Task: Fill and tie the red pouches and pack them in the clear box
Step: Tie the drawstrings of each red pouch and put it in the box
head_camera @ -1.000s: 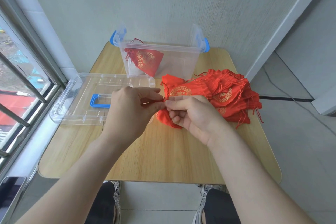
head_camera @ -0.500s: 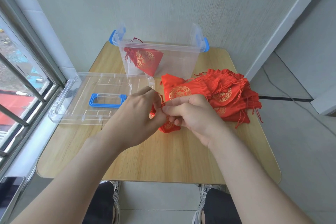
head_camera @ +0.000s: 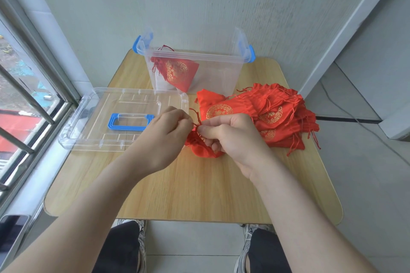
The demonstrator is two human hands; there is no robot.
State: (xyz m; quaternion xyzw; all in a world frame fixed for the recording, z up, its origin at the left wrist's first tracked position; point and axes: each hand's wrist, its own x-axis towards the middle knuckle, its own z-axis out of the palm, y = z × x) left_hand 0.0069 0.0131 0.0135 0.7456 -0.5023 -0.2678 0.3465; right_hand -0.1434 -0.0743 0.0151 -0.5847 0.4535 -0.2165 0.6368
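On my feed the change from a second ago is small. The left hand has slid rightward off the lid's handle and turned knuckles-up, and the cord, which was hidden between the touching fingers, now shows as a short loop between the two hands.

Far left, the lid (head_camera: 88, 122) lies flat on the bench (head_camera: 199, 195). It is clear hard plastic, a ribbed rectangle with rounded corners, and its blue handle (head_camera: 131, 121) is now almost wholly uncovered. Next comes the left hand (head_camera: 164, 139), fingers curled, its grip pinched together on the thin red drawstring (head_camera: 196, 117), a twisted cord. The red pouch (head_camera: 199, 148) sits just under and between the hands, low over the bench at its middle. It is glossy fabric, puckered at the neck and rounded below, and I cannot tell whether it touches the wood.

Behind it, at the far edge, stands the clear box (head_camera: 213, 73), glossy see-through plastic with blue latches (head_camera: 251, 56) at both ends. One packed pouch (head_camera: 177, 71) with a round gold emblem leans in its left part.

The right hand (head_camera: 235, 137) has its grip clamped on the red pouch, thumb and forefinger at the neck and the lower fingers curled round the body. Just right of it lies the pile of pouches (head_camera: 277, 115), flat and overlapping, satin red with gold roundels and loose cord ends trailing off. The bench is pale wood grain with rounded corners.
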